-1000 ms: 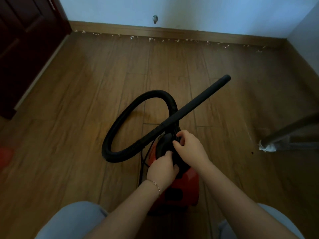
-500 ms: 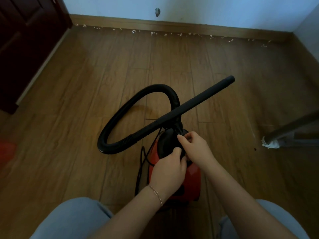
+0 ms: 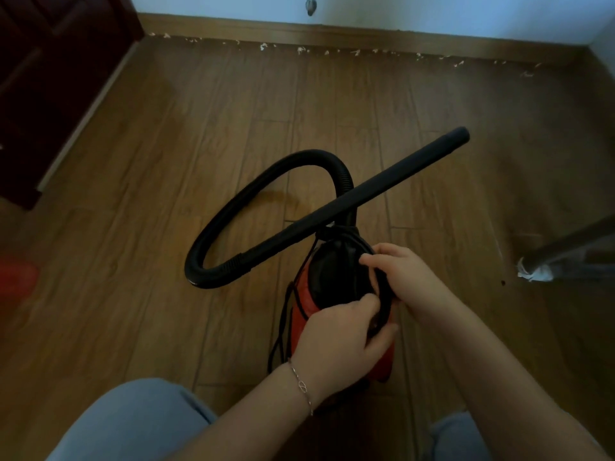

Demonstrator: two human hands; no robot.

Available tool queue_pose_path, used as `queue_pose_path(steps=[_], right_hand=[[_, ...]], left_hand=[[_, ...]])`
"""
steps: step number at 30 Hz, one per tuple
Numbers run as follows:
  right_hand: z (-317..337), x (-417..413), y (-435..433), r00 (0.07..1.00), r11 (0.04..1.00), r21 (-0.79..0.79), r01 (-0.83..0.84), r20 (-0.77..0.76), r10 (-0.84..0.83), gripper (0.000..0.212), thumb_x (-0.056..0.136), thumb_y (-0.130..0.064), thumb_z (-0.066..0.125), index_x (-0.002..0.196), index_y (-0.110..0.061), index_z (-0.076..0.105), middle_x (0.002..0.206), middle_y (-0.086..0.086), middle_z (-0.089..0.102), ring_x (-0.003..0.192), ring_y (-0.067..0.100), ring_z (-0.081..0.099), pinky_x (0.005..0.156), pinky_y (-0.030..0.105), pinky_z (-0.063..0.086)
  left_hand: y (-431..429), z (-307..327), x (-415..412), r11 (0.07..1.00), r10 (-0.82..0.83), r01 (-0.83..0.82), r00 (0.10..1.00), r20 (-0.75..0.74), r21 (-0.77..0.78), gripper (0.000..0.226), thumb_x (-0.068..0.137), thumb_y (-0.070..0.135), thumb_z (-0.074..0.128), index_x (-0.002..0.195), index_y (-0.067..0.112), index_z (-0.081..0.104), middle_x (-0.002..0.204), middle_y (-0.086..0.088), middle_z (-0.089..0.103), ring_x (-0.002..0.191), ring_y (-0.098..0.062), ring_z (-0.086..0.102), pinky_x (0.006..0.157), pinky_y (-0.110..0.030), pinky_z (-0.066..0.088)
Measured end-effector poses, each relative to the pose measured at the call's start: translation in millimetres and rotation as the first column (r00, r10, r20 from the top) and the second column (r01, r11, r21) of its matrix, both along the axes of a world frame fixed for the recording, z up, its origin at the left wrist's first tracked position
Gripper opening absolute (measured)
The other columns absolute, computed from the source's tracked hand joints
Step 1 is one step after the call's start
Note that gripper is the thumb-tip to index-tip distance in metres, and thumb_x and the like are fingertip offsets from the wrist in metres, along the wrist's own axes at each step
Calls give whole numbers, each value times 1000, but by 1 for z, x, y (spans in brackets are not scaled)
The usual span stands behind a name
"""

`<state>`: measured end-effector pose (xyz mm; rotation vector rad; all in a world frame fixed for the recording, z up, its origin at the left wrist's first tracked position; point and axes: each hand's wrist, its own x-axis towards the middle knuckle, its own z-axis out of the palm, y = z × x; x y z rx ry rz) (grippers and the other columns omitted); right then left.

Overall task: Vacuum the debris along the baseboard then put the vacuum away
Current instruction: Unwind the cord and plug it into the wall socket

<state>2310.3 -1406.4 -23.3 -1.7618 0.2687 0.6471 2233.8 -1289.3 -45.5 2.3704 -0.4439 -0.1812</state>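
Note:
A red canister vacuum [image 3: 300, 302] with a black top [image 3: 332, 271] stands on the wood floor in front of my knees. Its black hose [image 3: 266, 181] loops to the left, and the rigid wand [image 3: 399, 178] lies across the top, pointing up and right. A thin black cord [image 3: 382, 287] is wound around the top. My left hand [image 3: 339, 337] is closed on the cord at the near side. My right hand [image 3: 406, 277] pinches the cord loop at the right side. White debris [image 3: 299, 49] lies scattered along the baseboard [image 3: 366, 33] at the far wall.
A dark door [image 3: 50, 78] stands at the left. At the right edge a metal furniture leg [image 3: 565, 247] has a white wad [image 3: 535, 272] at its foot. A blurred red object [image 3: 16, 277] sits at the far left. A door stop [image 3: 310, 5] sticks out of the wall.
Both hands have worked around the vacuum's top along the cord; the right hand moved from the top's far edge to its right side. The vacuum and wand have stayed put.

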Motion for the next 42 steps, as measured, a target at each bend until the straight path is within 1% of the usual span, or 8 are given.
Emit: queue_pose_path(steps=[5,9,14,22,27,32,37,42], right_hand=[[14,-2,-18,986,986,-57,-155,-68,151,20,94,-10,50,74,-10,55,55,2,47,44,14,45,44,26,31],[14,-4,-36,961,965,11,-263,-81,263,20,94,-17,50,97,0,61,70,10,53,55,22,49,46,26,34],[18,-5,-45,916,895,255,-365,-70,394,32,82,-24,55,106,-4,60,67,1,57,49,10,49,44,21,30],[9,-8,-29,818,795,308,-522,-85,570,16,86,-20,52,97,-9,55,65,0,54,49,11,48,41,16,34],[0,-7,-25,814,809,161,-565,-49,578,22,94,-34,49,92,-19,66,71,5,61,53,13,51,49,21,38],[1,-10,-29,882,880,97,-466,-33,470,28,100,-26,44,106,-13,67,74,10,65,60,22,52,54,27,41],[31,-18,-27,945,942,-71,-327,-28,326,27,101,-25,42,100,-17,68,66,15,59,47,16,50,45,19,41],[80,-46,-29,952,926,-217,-307,-81,297,24,98,-32,48,113,-31,66,97,-2,73,93,32,66,85,46,53]], left_hand=[[-2,-3,0,994,-111,111,991,81,3,38,88,60,36,85,25,51,71,11,52,60,-4,48,53,-16,41],[1,-3,3,966,-10,-26,990,-139,-258,45,83,65,33,84,27,57,72,6,56,63,-7,54,58,-24,44],[13,-2,34,633,276,-607,756,-593,-480,36,97,45,35,92,22,62,81,-4,64,76,-16,62,74,-31,49],[22,5,48,301,224,-794,597,-770,-528,23,99,24,44,90,11,61,72,1,65,64,-9,62,54,-18,51],[33,8,55,335,186,-771,618,-764,-542,19,98,18,44,88,10,59,71,-2,67,59,-8,66,51,-17,50],[37,15,59,441,234,-740,641,-731,-508,24,100,18,39,91,9,60,64,-1,69,57,-9,66,51,-18,52],[40,43,43,458,353,-766,623,-698,-452,27,100,15,34,82,9,53,53,0,53,52,-14,55,53,-23,48],[32,125,13,420,339,-783,604,-721,-459,37,101,25,31,70,13,46,46,9,35,43,-7,33,44,-19,31]])
